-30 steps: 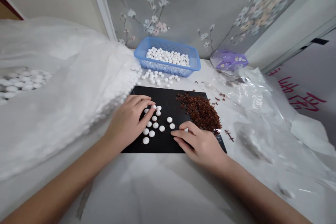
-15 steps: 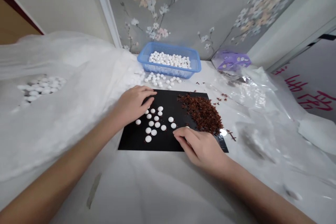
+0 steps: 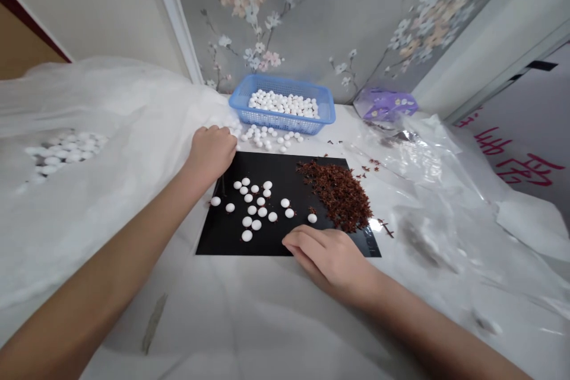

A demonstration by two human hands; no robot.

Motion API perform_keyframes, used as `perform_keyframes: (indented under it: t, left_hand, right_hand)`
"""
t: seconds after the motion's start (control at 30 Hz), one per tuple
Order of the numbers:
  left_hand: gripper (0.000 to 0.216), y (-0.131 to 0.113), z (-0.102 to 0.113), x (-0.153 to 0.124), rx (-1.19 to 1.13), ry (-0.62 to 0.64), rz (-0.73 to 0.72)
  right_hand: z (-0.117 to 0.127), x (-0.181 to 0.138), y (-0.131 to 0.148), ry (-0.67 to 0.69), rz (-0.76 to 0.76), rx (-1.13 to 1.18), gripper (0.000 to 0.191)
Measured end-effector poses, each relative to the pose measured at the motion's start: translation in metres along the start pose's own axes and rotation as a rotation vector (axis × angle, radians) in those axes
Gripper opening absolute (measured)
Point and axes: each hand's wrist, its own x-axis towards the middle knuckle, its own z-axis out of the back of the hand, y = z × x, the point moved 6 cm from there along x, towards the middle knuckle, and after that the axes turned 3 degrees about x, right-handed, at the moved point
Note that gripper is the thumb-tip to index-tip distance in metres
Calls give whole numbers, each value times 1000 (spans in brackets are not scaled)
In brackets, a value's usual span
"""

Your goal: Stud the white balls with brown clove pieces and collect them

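My left hand (image 3: 214, 151) is at the back left corner of a black board (image 3: 267, 166), its fingers curled closed; whatever they may hold is hidden. Beside it is a loose scatter of small white balls (image 3: 267, 136). Over the board's front edge, my right hand (image 3: 329, 254) has thumb and fingers pressed together; I cannot make out anything between them. Several white balls (image 3: 262, 212) with dark red bits at their undersides lie spread on the board. One white ball (image 3: 312, 218) sits near a heap of small reddish-brown star-shaped pieces (image 3: 342, 193).
Behind the board, a blue plastic basket (image 3: 327, 124) holds many white balls. White sheeting (image 3: 146, 130) bulges on the left around more white balls (image 3: 66, 151). Clear plastic bags (image 3: 427, 172) cover the right side, with a purple packet (image 3: 387, 104) by the wall.
My left hand has drawn back from the balls on the board to its back left corner, its fingers curling. My right hand has moved slightly left and down, uncovering a white ball.
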Motion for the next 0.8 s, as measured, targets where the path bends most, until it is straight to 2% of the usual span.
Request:
perform_keyframes:
  t: [0.17, 0.23, 0.3, 0.37, 0.43, 0.5, 0.63, 0.8]
  left_hand:
    - [28, -1, -3, 5, -81, -51, -16]
    - [26, -2, 2, 5, -189, -66, 2]
    - [23, -5, 11, -1, -445, -101, 69]
    - [24, -12, 20, -17, -868, -127, 169]
    - [28, -30, 24, -39, -1333, -65, 188]
    - [26, -51, 24, -64, -1650, 62, 189]
    - [18, -76, 15, -101, -1921, 213, 277]
    - [16, -92, 11, -110, -2116, 343, 310]
  right_hand:
    - [1, 0, 1, -22, 6, -5, 18]
    - [2, 1, 1, -28, 7, -11, 18]
    - [5, 1, 0, -54, -1, -4, 17]
    - [11, 2, -1, -112, -16, 42, 14]
    - [19, 1, -1, -191, -31, 123, 12]
    - [26, -1, -2, -272, -53, 216, 14]
    - [31, -4, -3, -342, -137, 344, 19]
    - [29, -2, -6, -306, -205, 378, 13]
